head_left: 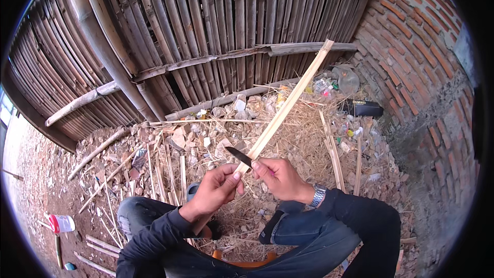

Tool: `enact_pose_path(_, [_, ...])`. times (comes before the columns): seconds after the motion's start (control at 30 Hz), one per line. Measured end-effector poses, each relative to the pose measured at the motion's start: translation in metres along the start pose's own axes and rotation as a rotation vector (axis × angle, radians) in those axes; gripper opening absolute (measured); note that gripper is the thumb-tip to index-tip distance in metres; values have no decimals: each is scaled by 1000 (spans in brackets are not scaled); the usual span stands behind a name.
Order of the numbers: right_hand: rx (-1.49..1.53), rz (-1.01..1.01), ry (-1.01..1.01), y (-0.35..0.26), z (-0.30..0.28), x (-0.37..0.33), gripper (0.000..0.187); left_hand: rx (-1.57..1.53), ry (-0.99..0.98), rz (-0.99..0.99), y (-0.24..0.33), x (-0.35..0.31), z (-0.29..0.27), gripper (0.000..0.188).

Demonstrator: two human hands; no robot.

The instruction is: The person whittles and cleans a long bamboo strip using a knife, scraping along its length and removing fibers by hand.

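Note:
A long pale bamboo strip [289, 109] slants up and to the right in front of me, its far end near the fence. My left hand [213, 189] is closed around the strip's near end, thumb on top. In my right hand [283, 179] is a knife [238, 155], its dark blade lying across the strip and pointing up-left. The fingers hide the knife's handle. Both hands are close together above my knees, with the blade just ahead of the left thumb.
A bamboo fence [216, 15] stands ahead, and a brick wall [411, 62] rises on the right. Cut bamboo strips [333, 154] lie on the rubble and straw. A black cylindrical object [363, 108] rests by the wall. At the left is a white-and-red container [62, 223].

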State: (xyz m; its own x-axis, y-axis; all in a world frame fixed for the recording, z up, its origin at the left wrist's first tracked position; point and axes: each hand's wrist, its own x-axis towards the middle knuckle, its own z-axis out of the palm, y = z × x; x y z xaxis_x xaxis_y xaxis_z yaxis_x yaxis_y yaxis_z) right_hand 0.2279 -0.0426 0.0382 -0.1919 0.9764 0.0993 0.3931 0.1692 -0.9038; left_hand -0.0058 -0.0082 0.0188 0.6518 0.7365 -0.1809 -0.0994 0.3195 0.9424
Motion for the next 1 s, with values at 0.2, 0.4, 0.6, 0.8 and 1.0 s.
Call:
enact_pose_path(0.2, [208,77,345,-6,-30,15,33,346,7,78,1,-11,13,33])
enact_pose_path(0.4, [620,71,637,-19,-98,19,27,548,-130,-23,7,-15,-23,24])
enact_pose_path(0.6, [592,71,711,-1,-130,2,39,846,180,140,26,-14,-58,20])
enact_pose_path(0.8, [624,58,708,-2,-137,0,39,814,333,287,31,-11,-55,13])
enact_pose_path(1.0, [642,51,803,-7,-148,-4,39,1137,653,252,37,-12,-77,12])
